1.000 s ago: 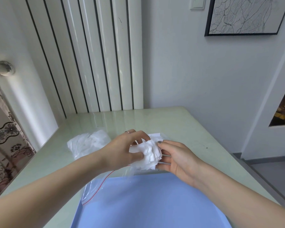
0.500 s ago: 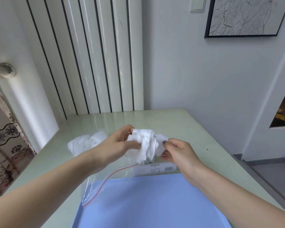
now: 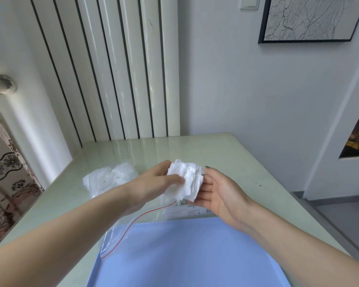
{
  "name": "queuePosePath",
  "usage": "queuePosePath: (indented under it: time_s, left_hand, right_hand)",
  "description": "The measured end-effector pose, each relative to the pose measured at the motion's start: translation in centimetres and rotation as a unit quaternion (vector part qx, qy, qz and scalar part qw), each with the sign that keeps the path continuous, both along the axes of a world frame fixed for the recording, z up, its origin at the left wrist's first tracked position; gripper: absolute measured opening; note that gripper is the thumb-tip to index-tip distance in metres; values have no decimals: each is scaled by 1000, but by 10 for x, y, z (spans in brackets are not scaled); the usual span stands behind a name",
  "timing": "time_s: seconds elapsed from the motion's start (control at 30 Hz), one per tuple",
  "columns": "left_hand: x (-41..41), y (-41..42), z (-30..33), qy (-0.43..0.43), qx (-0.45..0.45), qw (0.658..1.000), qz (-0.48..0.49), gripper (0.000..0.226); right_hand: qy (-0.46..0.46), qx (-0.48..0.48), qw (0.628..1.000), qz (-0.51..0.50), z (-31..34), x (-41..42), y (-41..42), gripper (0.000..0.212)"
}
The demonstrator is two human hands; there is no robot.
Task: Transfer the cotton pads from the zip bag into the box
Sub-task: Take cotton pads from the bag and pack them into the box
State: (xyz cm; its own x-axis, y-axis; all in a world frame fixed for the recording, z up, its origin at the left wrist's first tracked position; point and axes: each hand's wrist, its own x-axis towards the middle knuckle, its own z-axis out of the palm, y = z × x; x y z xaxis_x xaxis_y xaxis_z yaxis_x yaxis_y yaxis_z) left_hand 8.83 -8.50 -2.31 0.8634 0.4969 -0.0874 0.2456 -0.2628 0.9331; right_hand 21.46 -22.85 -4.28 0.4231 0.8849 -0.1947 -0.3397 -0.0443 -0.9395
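A thick stack of white cotton pads (image 3: 188, 182) is held above the table, clear of the bag. My left hand (image 3: 153, 186) grips the stack from the left, thumb pressed on its front. My right hand (image 3: 218, 192) supports it from the right with fingers spread along its edge. Below them a clear zip bag (image 3: 133, 226) with a red seal line lies partly over the blue box (image 3: 184, 255), which fills the near foreground. The bag's printed label (image 3: 187, 212) shows beside the box's far edge.
A second clear bag of white pads (image 3: 108, 179) lies on the pale green table (image 3: 195, 148) at the left. A striped white panel and a wall close the back; the table's right edge drops to the floor.
The stack of pads has come fully out of the zip bag and risen slightly. My right hand let go of the bag's edge and now rests open-fingered against the stack.
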Motion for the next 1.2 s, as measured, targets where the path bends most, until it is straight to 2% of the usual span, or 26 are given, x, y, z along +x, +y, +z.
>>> queuePosePath:
  time_s: [0.13, 0.3, 0.4, 0.53, 0.67, 0.73, 0.77, 0.9, 1.07, 1.13, 1.17, 1.2]
  left_hand:
    - [8, -1, 1, -2, -57, 998, 3, 28]
    - [22, -1, 6, 9, 0, 1000, 1, 32]
    - [32, -1, 12, -4, 15, 1000, 14, 27]
    - [46, 4, 20, -6, 24, 1000, 19, 28]
    - [57, 12, 23, 14, -9, 1000, -15, 18]
    - [61, 16, 23, 20, -9, 1000, -16, 20]
    - [62, 19, 23, 20, -8, 1000, -14, 24]
    - [67, 28, 16, 32, 12, 999, -17, 40]
    - [73, 36, 1, 46, 13, 999, -15, 40]
    - [69, 42, -4, 87, 71, 994, -8, 40]
    - [65, 47, -6, 129, 137, 982, 6, 43]
    - [62, 53, -8, 179, 213, 960, 19, 48]
  right_hand:
    - [-18, -30, 999, 38, 3, 9, 3, 66]
    - [-124, -85, 986, 68, 12, 28, 7, 76]
    - [-143, -92, 983, 76, 18, 39, 8, 78]
    - [-170, -104, 976, 85, 23, 54, 14, 68]
    - [-187, -62, 977, 77, 31, 61, 20, 32]
    - [-172, -36, 983, 54, 33, 66, 23, 18]
    - [-162, -36, 985, 50, 33, 69, 25, 17]
    - [-128, -78, 987, 66, 26, 79, 31, 34]
    - [-114, -111, 986, 41, 18, 83, 43, 33]
    - [-197, -160, 967, -11, 19, 84, 46, 20]
    - [-284, -202, 937, -31, 21, 84, 48, 13]
    - [-380, -247, 891, -37, 23, 84, 48, 9]
